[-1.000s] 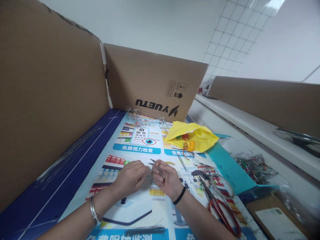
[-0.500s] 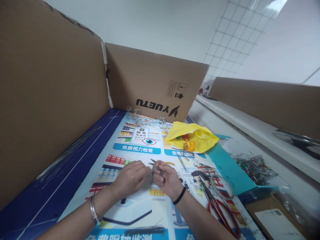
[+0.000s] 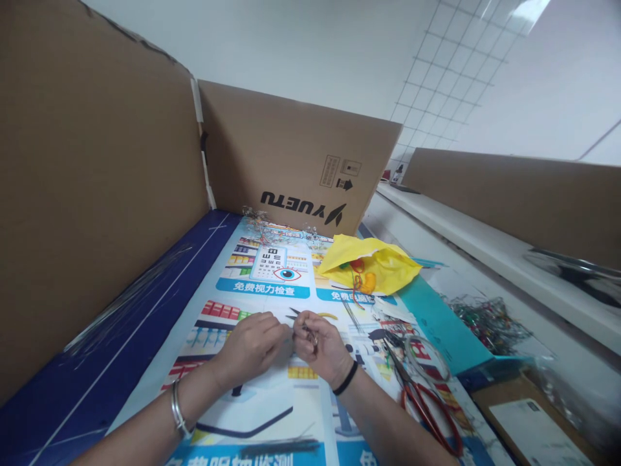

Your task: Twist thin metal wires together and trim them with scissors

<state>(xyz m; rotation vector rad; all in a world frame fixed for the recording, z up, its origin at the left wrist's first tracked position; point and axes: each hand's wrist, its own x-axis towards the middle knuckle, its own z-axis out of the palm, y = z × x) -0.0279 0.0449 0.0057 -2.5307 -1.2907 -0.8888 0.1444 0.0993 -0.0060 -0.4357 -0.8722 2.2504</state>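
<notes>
My left hand [image 3: 255, 343] is closed in a pinch, knuckles up, with its fingertips almost meeting the other hand. What it grips is hidden or too thin to make out. My right hand [image 3: 320, 347], palm turned up, curls its fingers around a small brownish, shiny object [image 3: 310, 336] whose kind is unclear. Just behind the right fingers lies a tool with dark pointed tips [image 3: 292, 313] and a yellow handle [image 3: 328, 316], partly covered by the hand. Both hands are over a printed poster sheet [image 3: 262, 289].
Red-handled scissors [image 3: 427, 404] lie at right beside a wire coil [image 3: 427, 359]. A yellow bag [image 3: 383, 262] holds red and orange pieces. Thin wires rest on the blue strip [image 3: 126, 304] and in a bundle [image 3: 281, 446] in front. Cardboard walls [image 3: 291, 149] stand behind and left.
The view has shifted slightly. Both hands stay close together in nearly the same pose, with only small finger movement.
</notes>
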